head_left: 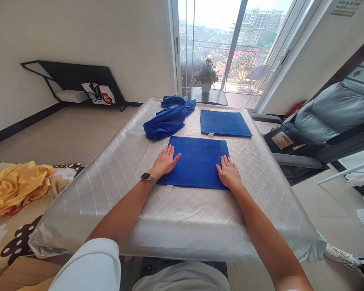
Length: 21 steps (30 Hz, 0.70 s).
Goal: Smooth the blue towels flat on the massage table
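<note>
Flat on the table in front of me lies a blue towel [197, 163], spread as a rectangle with a small white tag at its near left edge. My left hand [166, 161] rests open on its left side, fingers stretched forward and thumb apart. On the right edge of the same towel, my right hand [229, 171] also lies flat and open. Beyond it, to the right, is a second flat blue towel [226, 123] with a white tag. A crumpled blue towel [170, 117] sits at the far left of the table.
A silvery quilted cloth covers the table [176, 234]. A potted plant [206, 76] stands on a chair [210, 97] by the glass door. Right of the table is a grey armchair [330, 117] with a black bag [283, 141]; yellow cloth [18, 186] lies at left.
</note>
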Available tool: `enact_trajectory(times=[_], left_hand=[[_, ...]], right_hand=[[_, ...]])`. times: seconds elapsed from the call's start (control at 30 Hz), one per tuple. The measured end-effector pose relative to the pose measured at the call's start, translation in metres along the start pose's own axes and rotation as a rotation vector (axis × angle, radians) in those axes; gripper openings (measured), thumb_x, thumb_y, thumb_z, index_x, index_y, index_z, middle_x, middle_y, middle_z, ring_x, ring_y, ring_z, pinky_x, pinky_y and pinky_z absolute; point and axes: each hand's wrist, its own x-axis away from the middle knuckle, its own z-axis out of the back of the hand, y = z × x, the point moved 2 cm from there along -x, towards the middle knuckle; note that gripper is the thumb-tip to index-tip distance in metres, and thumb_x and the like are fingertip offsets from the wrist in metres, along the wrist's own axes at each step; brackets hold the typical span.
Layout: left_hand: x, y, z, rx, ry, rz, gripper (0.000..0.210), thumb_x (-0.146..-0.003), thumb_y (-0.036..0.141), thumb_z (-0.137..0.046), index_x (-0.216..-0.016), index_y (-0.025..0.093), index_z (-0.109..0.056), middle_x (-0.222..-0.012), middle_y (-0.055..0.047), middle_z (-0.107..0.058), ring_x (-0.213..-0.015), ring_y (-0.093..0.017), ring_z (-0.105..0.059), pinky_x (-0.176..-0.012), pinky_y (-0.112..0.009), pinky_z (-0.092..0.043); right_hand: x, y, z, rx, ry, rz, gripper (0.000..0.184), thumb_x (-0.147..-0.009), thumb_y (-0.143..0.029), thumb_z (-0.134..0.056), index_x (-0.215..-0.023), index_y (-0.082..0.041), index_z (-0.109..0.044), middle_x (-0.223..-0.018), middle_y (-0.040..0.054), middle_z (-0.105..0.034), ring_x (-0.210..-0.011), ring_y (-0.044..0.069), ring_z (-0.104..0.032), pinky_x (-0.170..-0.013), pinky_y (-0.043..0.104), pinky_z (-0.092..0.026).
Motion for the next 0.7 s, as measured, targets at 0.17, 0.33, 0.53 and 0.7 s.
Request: enact_trajectory(times=[0.17, 0.33, 0.53, 0.7], left_hand=[[-0.004, -0.023, 0.0, 0.037, 0.018, 0.043, 0.087, -0.104, 0.065, -0.011, -0.16, 0.0, -0.028, -0.167, -0.022, -0.027, -0.156, -0.029, -0.025, -0.127, -0.045, -0.024], [-0.004, -0.022, 0.006, 0.021, 0.055, 0.021, 0.083, -0.105, 0.062, -0.01, -0.159, 0.003, -0.032, -0.165, -0.021, -0.033, -0.155, -0.029, -0.029, -0.127, -0.045, -0.021], [-0.002, -0.017, 0.008, 0.002, 0.027, 0.033, 0.082, -0.105, 0.061, -0.012, -0.159, 0.002, -0.031, -0.166, -0.021, -0.031, -0.156, -0.03, -0.027, -0.128, -0.045, -0.019], [-0.002, -0.018, 0.006, -0.005, 0.014, 0.03, 0.082, -0.105, 0.06, -0.011, -0.161, 0.002, -0.028, -0.168, -0.019, -0.029, -0.157, -0.03, -0.024, -0.128, -0.046, -0.018]], right_hand=[[0.0, 0.002, 0.0, 0.023, -0.016, 0.006, 0.066, -0.108, -0.046, -0.017, -0.166, -0.014, -0.02, -0.172, 0.0073, -0.017, -0.159, 0.022, -0.015, -0.128, 0.044, -0.018], [-0.001, 0.004, 0.007, 0.067, -0.043, 0.021, 0.066, -0.108, -0.047, -0.02, -0.165, -0.013, -0.021, -0.172, 0.0081, -0.018, -0.158, 0.023, -0.018, -0.127, 0.042, -0.021], [-0.02, 0.005, 0.029, 0.103, -0.079, 0.042, 0.062, -0.108, -0.045, -0.023, -0.16, -0.014, -0.037, -0.167, 0.011, -0.034, -0.153, 0.026, -0.033, -0.125, 0.048, -0.024], [-0.046, 0.001, 0.026, 0.07, 0.028, 0.015, 0.066, -0.108, -0.042, -0.02, -0.161, -0.006, -0.03, -0.17, 0.0133, -0.024, -0.157, 0.026, -0.022, -0.127, 0.044, -0.021]])
